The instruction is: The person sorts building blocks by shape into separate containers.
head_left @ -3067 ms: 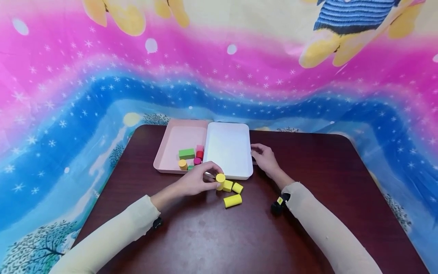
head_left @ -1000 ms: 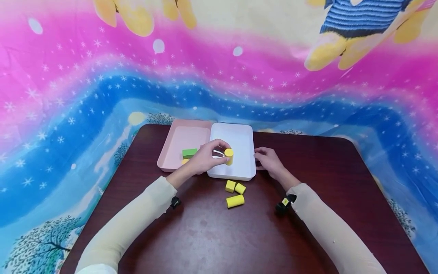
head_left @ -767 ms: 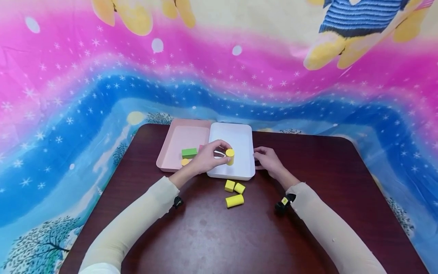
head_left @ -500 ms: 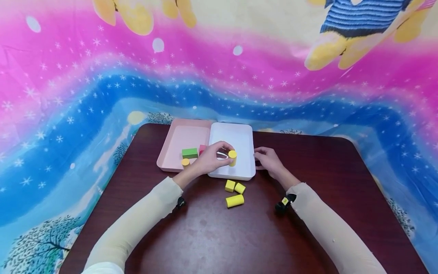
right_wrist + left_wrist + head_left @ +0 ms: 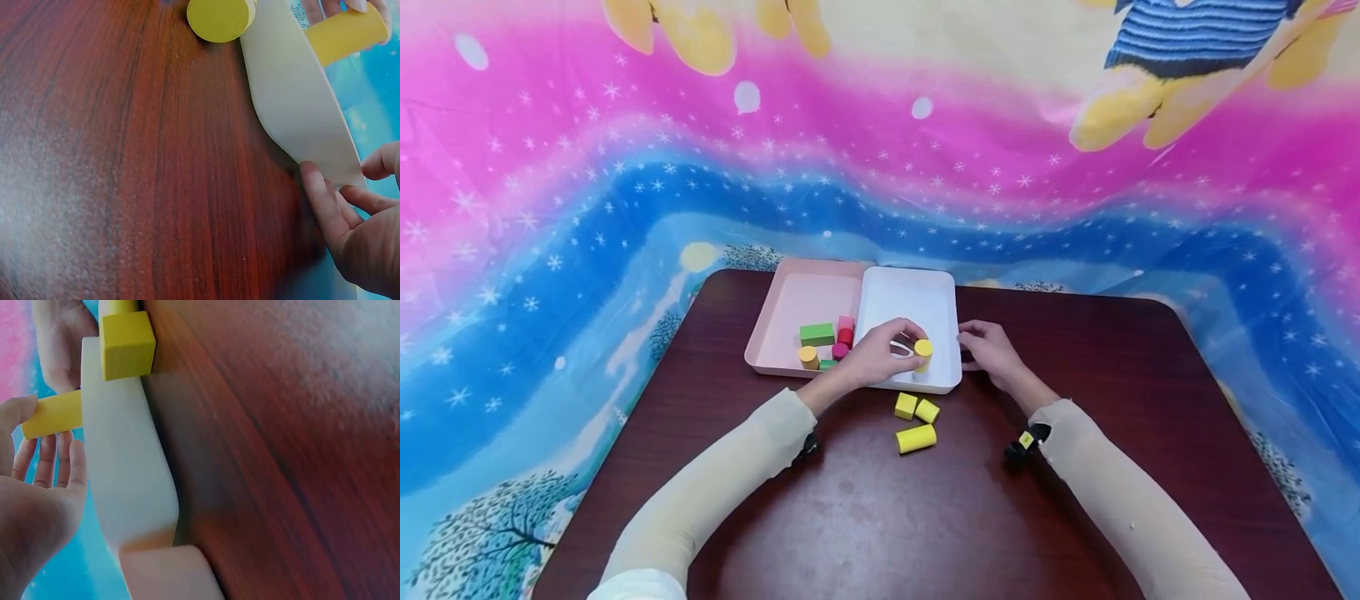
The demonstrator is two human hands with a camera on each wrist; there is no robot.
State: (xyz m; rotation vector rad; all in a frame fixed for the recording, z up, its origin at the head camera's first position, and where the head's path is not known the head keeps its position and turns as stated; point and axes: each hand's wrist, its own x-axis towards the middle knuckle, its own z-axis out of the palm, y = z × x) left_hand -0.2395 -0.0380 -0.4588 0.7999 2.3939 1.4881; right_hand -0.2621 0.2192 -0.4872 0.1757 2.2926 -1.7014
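While the yellow cylinder [image 5: 923, 355] is pinched roughly upright by the left hand [image 5: 883, 353], its lower end is held inside the white tray [image 5: 913, 290]. Likely light, stiff and slightly slippery, it is best grasped around its curved side. The tray's wall is pinched by the right hand [image 5: 991, 350].

Long cream sleeves [image 5: 730, 475], bare hands [image 5: 878, 357], black wrist-worn devices [image 5: 1018, 450], yellow label [image 5: 1026, 438] on right device
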